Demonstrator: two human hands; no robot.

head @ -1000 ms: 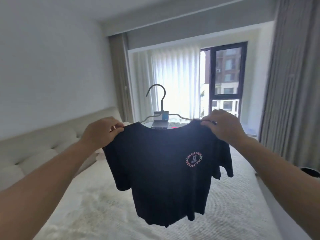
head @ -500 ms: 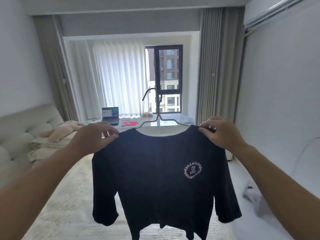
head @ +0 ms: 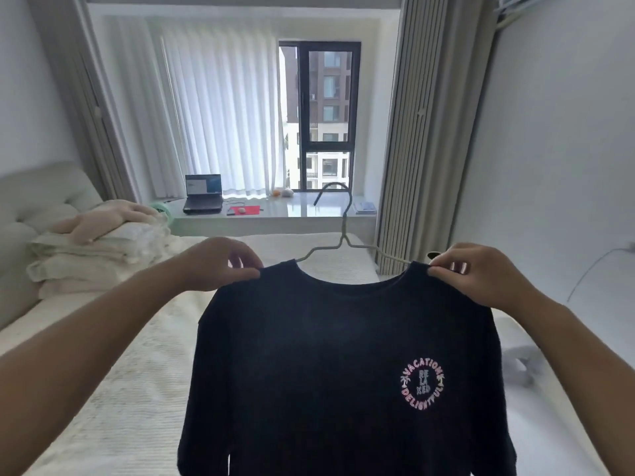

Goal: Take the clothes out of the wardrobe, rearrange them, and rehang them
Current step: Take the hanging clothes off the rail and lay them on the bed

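A black T-shirt (head: 319, 355) with a round pink print on its chest hangs in front of me, spread flat, on a thin metal hanger (head: 343, 231) whose hook sticks up above the collar. My left hand (head: 220, 262) pinches the shirt's left shoulder. My right hand (head: 477, 273) pinches the right shoulder at the hanger's end. The shirt's hem runs out of the bottom of the picture. No wardrobe is in sight.
A bed (head: 130, 389) with a pale cover lies below the shirt, with folded bedding (head: 99, 249) piled at its head on the left. Behind it a window ledge (head: 309, 211) carries a laptop (head: 203, 194). A white wall (head: 549, 166) stands close on the right.
My view has swung right from the headboard wall to the window and tilted down. The shirt has come lower and nearer. Both hands keep their hold on the shoulders.
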